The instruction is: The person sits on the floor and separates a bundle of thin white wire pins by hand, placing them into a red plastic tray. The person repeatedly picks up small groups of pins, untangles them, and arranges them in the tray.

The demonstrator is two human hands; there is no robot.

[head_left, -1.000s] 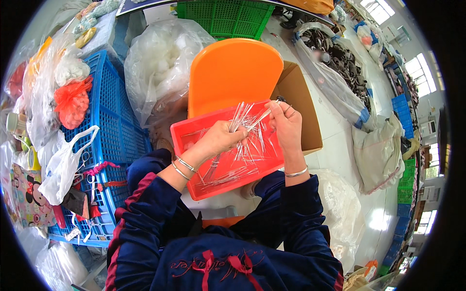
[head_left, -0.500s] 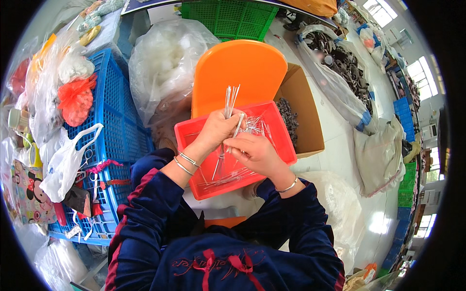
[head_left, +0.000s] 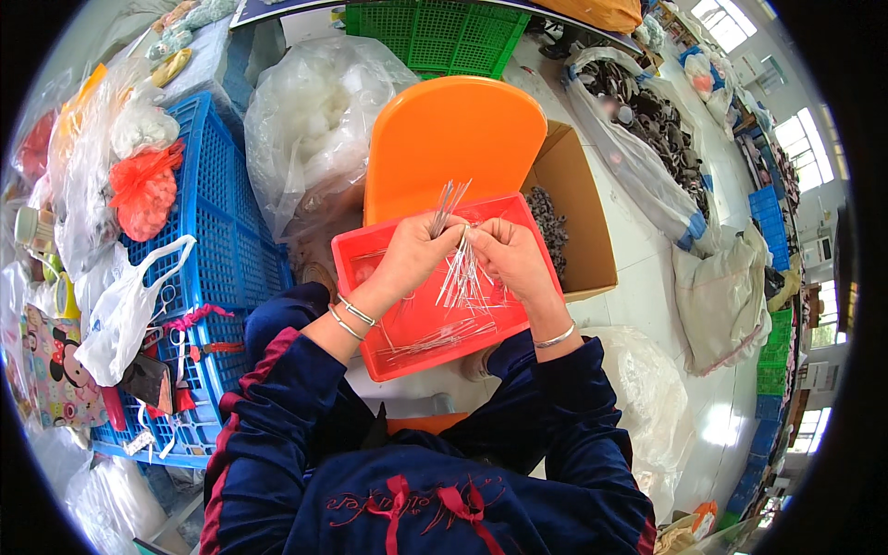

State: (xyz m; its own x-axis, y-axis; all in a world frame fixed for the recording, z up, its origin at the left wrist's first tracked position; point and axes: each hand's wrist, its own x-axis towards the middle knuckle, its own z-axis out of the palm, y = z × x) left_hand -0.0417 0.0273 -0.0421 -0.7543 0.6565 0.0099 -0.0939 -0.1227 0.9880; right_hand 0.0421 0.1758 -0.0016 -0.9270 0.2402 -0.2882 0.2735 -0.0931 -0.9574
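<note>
My left hand [head_left: 418,252] is closed round a bunch of thin silvery wires [head_left: 449,200], whose ends stick up past the fingers and fan out. Close beside it, my right hand [head_left: 511,256] pinches at the same height, thumb and fingertips meeting the left fingertips. A pale, thin end shows at the pinch; most of it is hidden by the fingers. Both hands are above a red plastic tray [head_left: 507,326]. Under the hands lies a loose heap of wires [head_left: 464,281], and more wires [head_left: 442,337] lie along the tray's near side.
An orange chair back [head_left: 453,139] rises just beyond the tray. At its right stands a cardboard box [head_left: 585,231] with grey fuzzy pieces. Left are a blue crate [head_left: 217,199] hung with bags and a clear bag of white stuffing [head_left: 310,120]. A green crate [head_left: 435,37] is behind.
My right hand has moved up and right to the left fingertips. The wire bunch has tilted right. Wires that hung below my hands are gone from there, and the heap shows more fully.
</note>
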